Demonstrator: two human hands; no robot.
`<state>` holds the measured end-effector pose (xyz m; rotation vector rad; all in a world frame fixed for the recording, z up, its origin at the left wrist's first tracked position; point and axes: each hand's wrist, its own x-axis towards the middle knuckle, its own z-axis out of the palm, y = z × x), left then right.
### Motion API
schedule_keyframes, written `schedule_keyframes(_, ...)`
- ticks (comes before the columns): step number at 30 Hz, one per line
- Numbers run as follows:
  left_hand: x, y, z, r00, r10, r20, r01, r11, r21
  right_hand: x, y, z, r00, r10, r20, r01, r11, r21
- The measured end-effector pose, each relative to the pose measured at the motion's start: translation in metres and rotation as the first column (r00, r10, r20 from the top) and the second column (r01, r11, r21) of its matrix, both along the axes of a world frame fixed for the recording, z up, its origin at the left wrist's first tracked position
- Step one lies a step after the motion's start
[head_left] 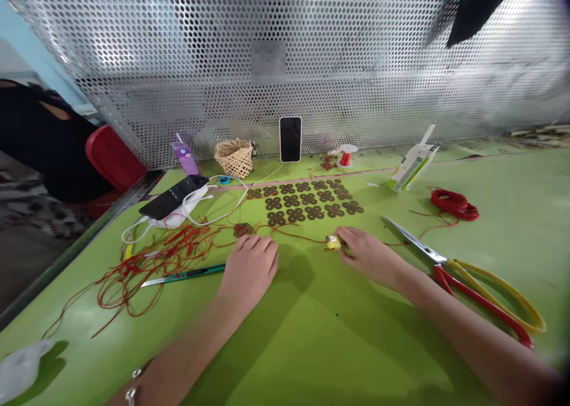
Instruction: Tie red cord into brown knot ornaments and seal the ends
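My left hand [250, 265] rests on the green table with its fingers curled down and together; their tips are hidden, and I cannot make out what they hold. Just beyond its knuckles lies a cluster of brown coins [243, 230] tied with red cord. A thin red cord [299, 235] runs from near this hand towards the right one. My right hand [366, 251] is closed on a small lighter [332, 242], yellow with a pale metal top, held low over the table. Beside the left hand lies a green box cutter [191, 273], blade out.
Rows of coin clusters [309, 199] lie ahead. Large scissors [439, 263] and a red cord bundle [454, 205] are at right, tangled red cords [164, 257] at left. Behind stand a basket [234, 158], a phone [291, 139], a spool [347, 155] and a carton [412, 167].
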<state>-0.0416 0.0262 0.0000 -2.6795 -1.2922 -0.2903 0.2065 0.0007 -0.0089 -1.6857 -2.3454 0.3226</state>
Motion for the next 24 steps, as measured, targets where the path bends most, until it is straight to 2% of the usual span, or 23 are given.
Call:
schedule_keyframes(4, 0.009, -0.006, -0.001, 0.958, 0.02, 0.287, 0.033, 0.983, -0.18, -0.009, -0.007, 0.01, 0.943, -0.113, -0.312, 0.092, 0.993, -0.08)
schedule_keyframes(8, 0.026, -0.018, 0.0, 0.804, 0.148, 0.576, 0.119, 0.909, -0.399, -0.021, -0.013, 0.016, 0.87, -0.109, -0.48, 0.072, 0.993, -0.095)
schedule_keyframes(10, 0.031, -0.021, 0.001, 0.761, 0.177, 0.624, 0.135, 0.898, -0.419, -0.023, -0.015, 0.017, 0.86, -0.106, -0.499, 0.055, 0.992, -0.117)
schedule_keyframes(13, 0.034, -0.023, 0.002, 0.744, 0.186, 0.642, 0.133, 0.9, -0.415, -0.024, -0.018, 0.019, 0.843, -0.1, -0.528, 0.033, 0.99, -0.134)
schedule_keyframes(15, 0.035, -0.022, 0.002, 0.713, 0.23, 0.663, 0.158, 0.868, -0.471, -0.025, -0.02, 0.018, 0.808, -0.081, -0.583, 0.006, 0.992, -0.129)
schedule_keyframes(19, 0.038, -0.024, -0.001, 0.592, 0.344, 0.729, 0.253, 0.779, -0.573, -0.033, -0.022, 0.013, 0.662, -0.065, -0.747, -0.062, 0.988, -0.142)
schedule_keyframes(22, 0.04, -0.027, -0.003, 0.507, 0.374, 0.777, 0.268, 0.788, -0.554, -0.041, -0.022, 0.008, 0.529, -0.075, -0.845, -0.099, 0.984, -0.15)
schedule_keyframes(24, 0.04, -0.027, -0.003, 0.485, 0.367, 0.794, 0.266, 0.803, -0.533, -0.043, -0.022, 0.006, 0.497, -0.074, -0.865, -0.102, 0.984, -0.144)
